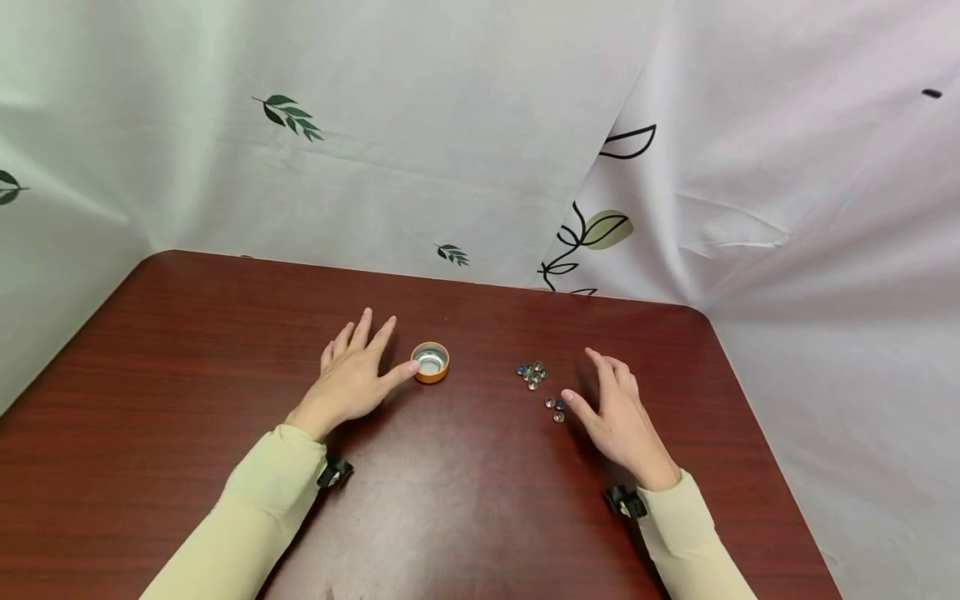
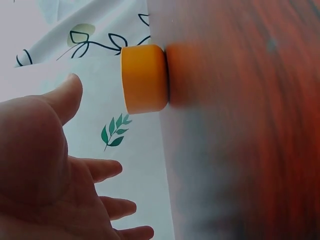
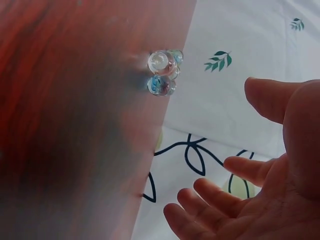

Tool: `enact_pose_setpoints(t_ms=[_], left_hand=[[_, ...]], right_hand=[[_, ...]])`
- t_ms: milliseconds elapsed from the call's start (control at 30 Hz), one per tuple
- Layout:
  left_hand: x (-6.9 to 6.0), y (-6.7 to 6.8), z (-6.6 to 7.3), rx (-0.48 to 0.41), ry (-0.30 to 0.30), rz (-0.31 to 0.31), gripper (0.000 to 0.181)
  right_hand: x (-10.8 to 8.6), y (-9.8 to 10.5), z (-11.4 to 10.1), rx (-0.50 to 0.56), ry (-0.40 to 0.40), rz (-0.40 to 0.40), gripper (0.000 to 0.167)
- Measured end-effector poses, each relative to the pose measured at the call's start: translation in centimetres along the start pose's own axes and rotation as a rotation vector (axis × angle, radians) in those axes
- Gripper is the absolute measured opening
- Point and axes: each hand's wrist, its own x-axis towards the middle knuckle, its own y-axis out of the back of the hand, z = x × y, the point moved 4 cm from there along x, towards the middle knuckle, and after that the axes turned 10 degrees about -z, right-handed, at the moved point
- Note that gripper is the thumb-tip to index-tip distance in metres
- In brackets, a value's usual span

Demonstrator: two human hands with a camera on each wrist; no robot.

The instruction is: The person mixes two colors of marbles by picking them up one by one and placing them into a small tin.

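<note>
A small round orange container (image 1: 431,378) with a silvery inside stands with its mouth upward near the middle of the table. Beside it hovers my left hand (image 1: 351,382), fingers spread; its thumb tip overlaps the rim in the head view, while the left wrist view shows a gap between thumb and orange wall (image 2: 145,80). To the right lie several clear and bluish glass marbles (image 1: 533,385) in a cluster. Nearer me are 3 more marbles (image 1: 558,417). My right hand (image 1: 618,417) is held just right of these, fingers extended and holding nothing.
The dark red wooden table (image 1: 457,500) has rounded far corners. White curtains (image 1: 450,125) with leaf prints hang along its back and sides. Each wrist carries a small black camera, one on the left (image 1: 334,472) and one on the right (image 1: 625,502).
</note>
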Motion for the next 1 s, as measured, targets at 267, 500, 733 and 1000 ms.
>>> enact_pose_setpoints(t_ms=[267, 500, 733, 1000], left_hand=[[0.1, -0.4, 0.2, -0.028, -0.014, -0.018, 0.090], [0.4, -0.6, 0.4, -0.047, -0.005, -0.023, 0.093], [0.6, -0.9, 0.6, -0.057, -0.005, -0.028, 0.099], [0.9, -1.1, 0.9, -0.100, -0.018, -0.018, 0.098]], right_hand=[[-0.5, -0.3, 0.0, 0.002, -0.012, -0.022, 0.066], [-0.9, -0.6, -0.1, -0.007, -0.014, -0.029, 0.060], [-1.1, -0.8, -0.2, -0.029, 0.002, -0.023, 0.055], [-1.2, -1.0, -0.2, -0.036, 0.022, -0.026, 0.042]])
